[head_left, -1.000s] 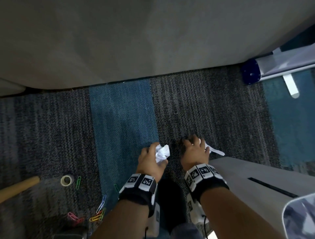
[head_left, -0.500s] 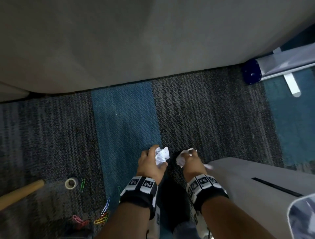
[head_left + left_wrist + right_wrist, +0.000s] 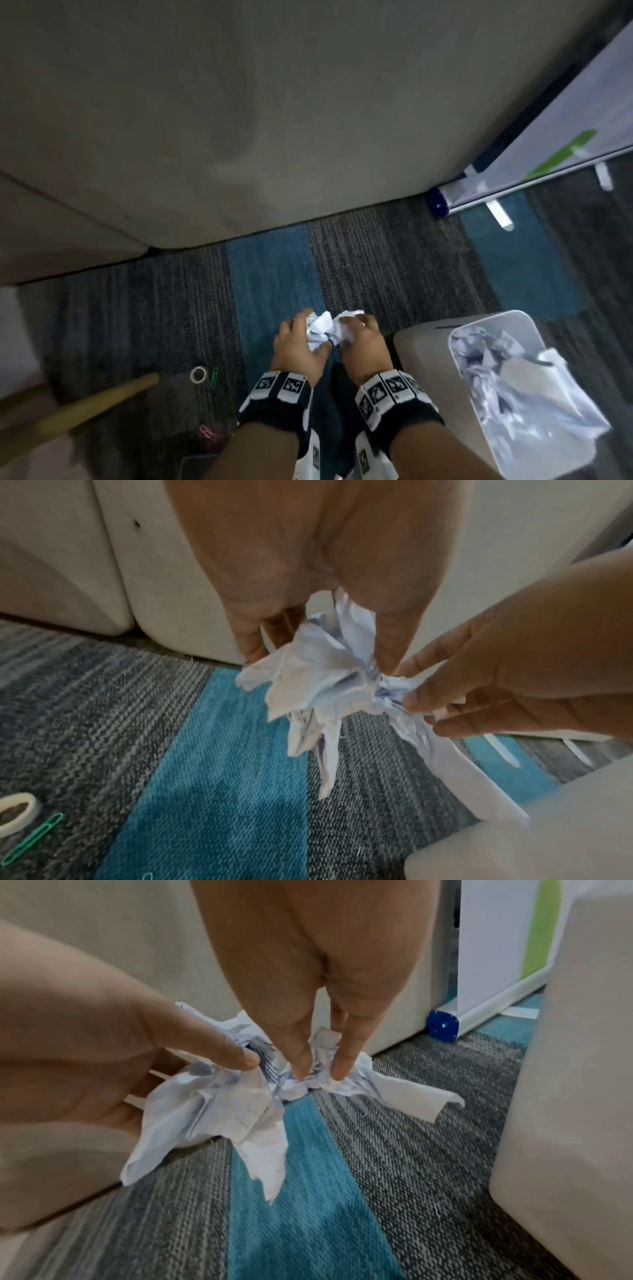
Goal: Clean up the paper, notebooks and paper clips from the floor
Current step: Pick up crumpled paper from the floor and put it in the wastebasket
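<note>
Both hands hold crumpled white paper point(image 3: 323, 330) together above the blue and grey carpet. My left hand point(image 3: 308, 330) grips one wad of it, fingers and thumb curled round it point(image 3: 318, 656). Pressed against that wad is a second crumpled piece point(image 3: 342, 1085), pinched by my right hand point(image 3: 347, 330) between its fingertips point(image 3: 320, 1074). A torn strip point(image 3: 455, 764) hangs down from that piece. On the carpet to the left lie a green paper clip point(image 3: 214, 376) and pink clips point(image 3: 207, 432). No notebooks show.
A pale bin point(image 3: 411, 346) lined with a bag of crumpled paper stands right of my hands. A tape roll point(image 3: 198, 374) and a wooden stick point(image 3: 96, 407) lie at the left. A beige panel point(image 3: 239, 137) bounds the carpet ahead, with a banner stand base point(image 3: 438, 202) at the right.
My right hand picked a paper piece up off the carpet. Both hands rose and came together, the two wads now touching. The view has shifted, showing the bin's open top.
</note>
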### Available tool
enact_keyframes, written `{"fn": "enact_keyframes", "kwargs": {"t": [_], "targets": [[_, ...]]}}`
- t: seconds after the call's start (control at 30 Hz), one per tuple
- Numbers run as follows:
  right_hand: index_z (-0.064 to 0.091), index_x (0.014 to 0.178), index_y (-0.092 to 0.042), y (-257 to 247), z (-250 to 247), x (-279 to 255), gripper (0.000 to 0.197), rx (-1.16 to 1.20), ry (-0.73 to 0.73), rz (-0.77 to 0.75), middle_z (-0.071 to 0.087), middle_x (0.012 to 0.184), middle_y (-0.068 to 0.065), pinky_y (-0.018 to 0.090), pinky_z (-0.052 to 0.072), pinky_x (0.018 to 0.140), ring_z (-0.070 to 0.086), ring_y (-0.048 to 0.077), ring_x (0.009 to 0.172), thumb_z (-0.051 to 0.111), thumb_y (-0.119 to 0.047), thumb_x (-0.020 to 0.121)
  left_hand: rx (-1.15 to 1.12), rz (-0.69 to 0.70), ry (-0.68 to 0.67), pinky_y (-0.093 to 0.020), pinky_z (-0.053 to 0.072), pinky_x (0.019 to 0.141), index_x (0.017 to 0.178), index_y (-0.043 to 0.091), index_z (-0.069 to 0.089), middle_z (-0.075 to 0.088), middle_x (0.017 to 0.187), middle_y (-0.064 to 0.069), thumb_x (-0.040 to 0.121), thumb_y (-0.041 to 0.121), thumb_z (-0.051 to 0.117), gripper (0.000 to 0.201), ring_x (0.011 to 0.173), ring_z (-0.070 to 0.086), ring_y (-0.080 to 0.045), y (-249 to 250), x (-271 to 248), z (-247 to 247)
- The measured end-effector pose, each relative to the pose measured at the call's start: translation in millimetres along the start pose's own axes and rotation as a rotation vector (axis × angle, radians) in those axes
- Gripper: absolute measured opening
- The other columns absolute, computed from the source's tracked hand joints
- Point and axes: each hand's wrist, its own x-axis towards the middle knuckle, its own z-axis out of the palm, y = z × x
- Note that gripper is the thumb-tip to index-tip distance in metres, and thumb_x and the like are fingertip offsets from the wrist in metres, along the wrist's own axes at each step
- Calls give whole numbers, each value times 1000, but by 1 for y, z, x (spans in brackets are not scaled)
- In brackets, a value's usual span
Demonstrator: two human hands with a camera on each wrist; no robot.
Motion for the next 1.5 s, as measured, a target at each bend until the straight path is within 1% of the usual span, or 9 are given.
{"fn": "enact_keyframes", "kwargs": {"t": [0.2,0.37,0.67,0.87,1.07,1.13,1.27,1.4,1.5], "targets": [[53,131,-12,-32,-44,-94,45,131,151,-20,37,140,12,19,34,100,50,26,121,49,0,88,-22,113,54,-34,39,102,139,32,38,44,129,-3,81,29,68,65,119,47,-24,45,-81,-60],[53,132,-15,-39,-74,-171,45,181,268,-31,36,140,9,22,34,104,50,24,123,52,-4,88,-3,203,95,-35,40,103,137,33,39,44,129,-4,80,27,68,64,118,48,-23,77,-151,-92],[56,128,-19,-3,-112,-246,44,243,361,-3,42,138,3,27,36,108,50,21,123,56,-6,86,-20,238,52,-31,34,104,139,31,37,42,134,-4,82,24,65,64,124,42,-24,131,-224,-69],[56,128,-19,52,-138,-240,44,264,363,10,44,137,3,23,34,104,51,21,121,59,-6,86,-64,191,15,-35,37,106,139,32,38,41,134,-4,81,24,66,65,125,42,-24,161,-225,-9],[55,130,-17,121,-165,-209,42,253,308,17,41,139,5,12,31,87,53,23,116,57,-6,89,-92,136,12,-38,39,105,138,32,39,42,134,-5,80,27,69,65,124,44,-25,188,-204,62],[55,130,-18,144,-171,-198,42,245,290,24,41,138,7,13,32,86,53,24,115,57,-8,89,-107,125,15,-35,41,104,137,31,40,42,134,-4,80,27,70,64,122,47,-23,196,-199,85],[53,127,-23,187,-174,-183,38,224,241,65,43,131,10,19,38,83,56,27,107,56,-14,91,-151,111,28,-18,37,90,133,22,46,33,137,-3,81,16,72,58,110,50,-13,207,-188,130],[54,123,-23,222,-168,-169,33,168,199,80,44,128,11,24,43,86,58,28,103,57,-14,91,-63,38,4,-22,39,86,127,14,49,42,129,-11,85,14,65,45,110,55,-27,206,-176,171],[56,121,-21,233,-160,-159,33,123,146,79,41,130,9,24,43,88,58,27,104,58,-11,90,84,18,-5,-26,43,81,116,15,58,47,124,-8,85,9,58,32,104,55,-27,191,-172,193]]}}
